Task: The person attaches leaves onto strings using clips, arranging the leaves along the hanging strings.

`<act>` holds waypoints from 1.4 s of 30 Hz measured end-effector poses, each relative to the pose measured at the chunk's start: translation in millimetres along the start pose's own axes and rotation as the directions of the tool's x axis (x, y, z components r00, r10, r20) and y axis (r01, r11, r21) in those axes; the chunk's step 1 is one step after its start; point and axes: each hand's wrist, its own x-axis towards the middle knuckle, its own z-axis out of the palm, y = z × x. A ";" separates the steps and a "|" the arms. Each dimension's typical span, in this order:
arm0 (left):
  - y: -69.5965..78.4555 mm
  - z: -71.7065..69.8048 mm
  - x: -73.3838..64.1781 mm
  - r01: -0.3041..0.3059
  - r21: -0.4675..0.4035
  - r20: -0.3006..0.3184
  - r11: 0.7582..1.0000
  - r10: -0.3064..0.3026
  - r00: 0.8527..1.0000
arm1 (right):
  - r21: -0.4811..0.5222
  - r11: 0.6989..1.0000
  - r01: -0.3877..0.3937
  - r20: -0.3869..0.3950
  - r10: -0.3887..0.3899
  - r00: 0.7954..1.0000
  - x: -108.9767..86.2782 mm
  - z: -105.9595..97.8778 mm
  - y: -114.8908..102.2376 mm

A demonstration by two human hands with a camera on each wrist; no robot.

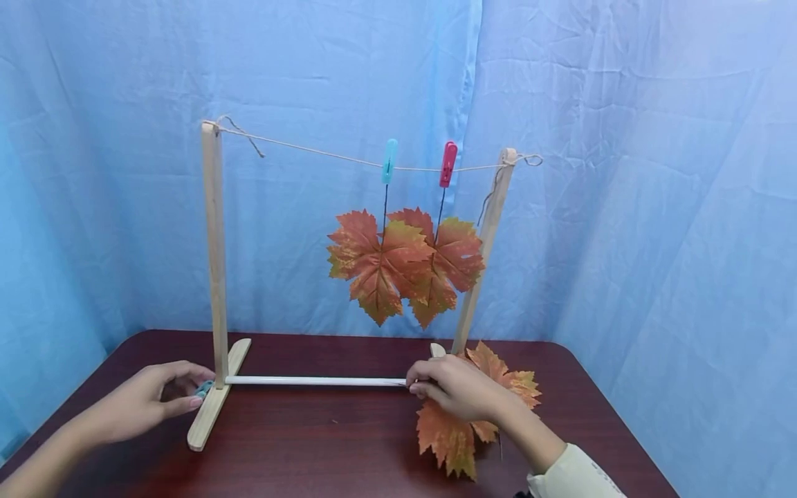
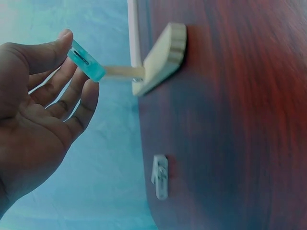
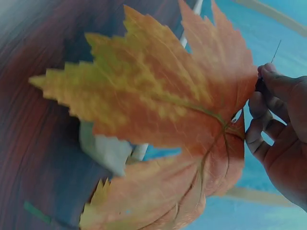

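My left hand is by the rack's left foot and pinches a teal clothespin between thumb and fingers. My right hand pinches the thin dark stem of an orange and yellow artificial maple leaf. In the head view that hand covers the middle of the held leaf, near the rack's right post. Two similar leaves hang from a string: the left leaf by a light blue clothespin, the right leaf by a red clothespin. They overlap in the head view.
The wooden rack has a left post, a right post and a white crossbar low between its feet. A greyish clothespin lies on the dark red table. Blue curtains hang behind.
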 end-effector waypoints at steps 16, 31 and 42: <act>46.0 5.3 34.7 0.012 0.035 -0.142 0.999 -0.007 0.990 | 0.043 0.999 0.028 -0.094 -0.024 0.995 44.1 3.7 -30.6; 77.7 -5.3 66.9 -0.030 0.004 -0.271 1.000 0.030 0.962 | 0.146 0.975 0.168 -0.225 -0.132 0.965 79.2 10.2 -46.6; 102.6 -21.4 92.6 -0.072 0.036 -0.325 0.997 0.080 0.942 | 0.145 0.985 0.097 -0.259 -0.056 0.964 97.6 7.0 -58.3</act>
